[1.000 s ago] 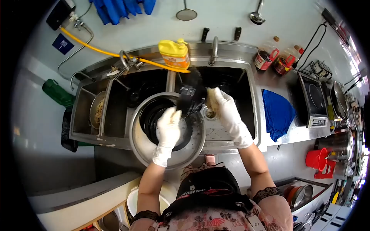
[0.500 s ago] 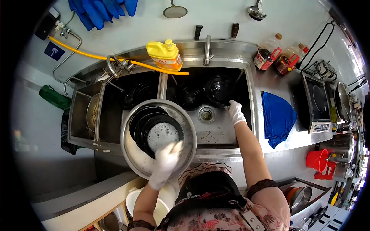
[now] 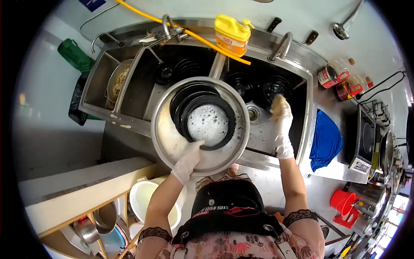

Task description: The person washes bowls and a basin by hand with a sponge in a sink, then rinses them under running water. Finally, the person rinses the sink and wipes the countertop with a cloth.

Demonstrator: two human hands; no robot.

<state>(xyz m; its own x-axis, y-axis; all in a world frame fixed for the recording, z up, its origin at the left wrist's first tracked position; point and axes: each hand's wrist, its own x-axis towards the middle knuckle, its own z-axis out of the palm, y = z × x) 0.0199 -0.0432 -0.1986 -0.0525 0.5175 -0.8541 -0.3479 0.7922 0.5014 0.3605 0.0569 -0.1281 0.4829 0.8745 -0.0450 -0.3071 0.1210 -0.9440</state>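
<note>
A large steel basin (image 3: 157,136) of foamy water rests over the sink's front edge and holds several stacked black bowls (image 3: 230,114). Gloved in white, my left hand (image 3: 188,159) grips the near rim of the top bowl, thumb over the edge; its other fingers are partly hidden. Foam fills that bowl. Over the right sink compartment, my right hand (image 3: 283,129), also gloved, is closed on a tan sponge (image 3: 280,105). Just beyond the sponge lie more black bowls (image 3: 276,87) in the sink, close to a drain (image 3: 252,114).
A yellow detergent jug (image 3: 233,34) and a yellow hose (image 3: 207,42) lie along the sink's back ledge. The tap (image 3: 282,46) reaches over the right compartment. A blue cloth (image 3: 326,140) lies on the right counter, near sauce bottles (image 3: 334,77). White buckets (image 3: 151,194) stand below left.
The tan sponge has passed from my left hand to my right. My left hand has taken hold of the top bowl's rim. My right hand has left the sink bowl's edge. The view has shifted.
</note>
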